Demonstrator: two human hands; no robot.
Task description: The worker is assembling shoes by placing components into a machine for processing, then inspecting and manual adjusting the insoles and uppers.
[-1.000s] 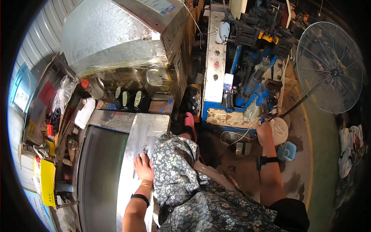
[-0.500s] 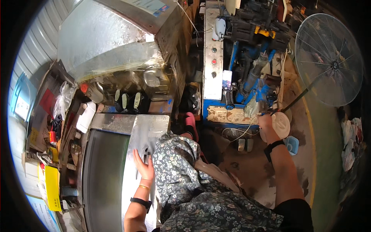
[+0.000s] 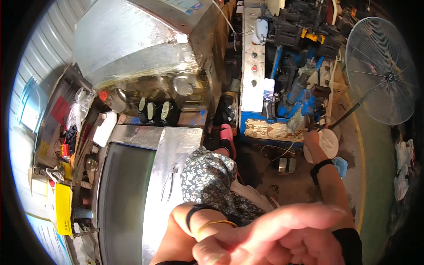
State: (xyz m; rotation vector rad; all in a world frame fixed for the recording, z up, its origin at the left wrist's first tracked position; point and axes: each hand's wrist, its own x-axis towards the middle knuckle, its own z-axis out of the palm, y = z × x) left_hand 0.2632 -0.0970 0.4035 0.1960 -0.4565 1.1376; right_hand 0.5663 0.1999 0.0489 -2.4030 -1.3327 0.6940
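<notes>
My left hand (image 3: 274,236) is raised close in the foreground, its index finger stretched out and the thumb apart. The other fingers curl loosely, and nothing shows in them. Over on the right, my right hand (image 3: 312,139) is closed at the front edge of the blue machine (image 3: 249,118), beside a white round lid (image 3: 328,142). What its fingers grip, if anything, is hidden. Pliers (image 3: 169,181) lie on the bare metal bench (image 3: 176,139) left of my patterned apron (image 3: 207,170).
A large fan (image 3: 380,73) stands at the right. Behind the bench is a plastic-wrapped metal housing (image 3: 132,39). A phone (image 3: 268,88) rests on the machine near its buttons; foot pedals (image 3: 287,165) sit below. Cluttered shelving with a yellow box (image 3: 63,207) lines the left.
My left hand has left the bench beside the pliers and come up toward the lower middle, close to view. My right hand stays at the machine's edge. The whole view has shifted slightly.
</notes>
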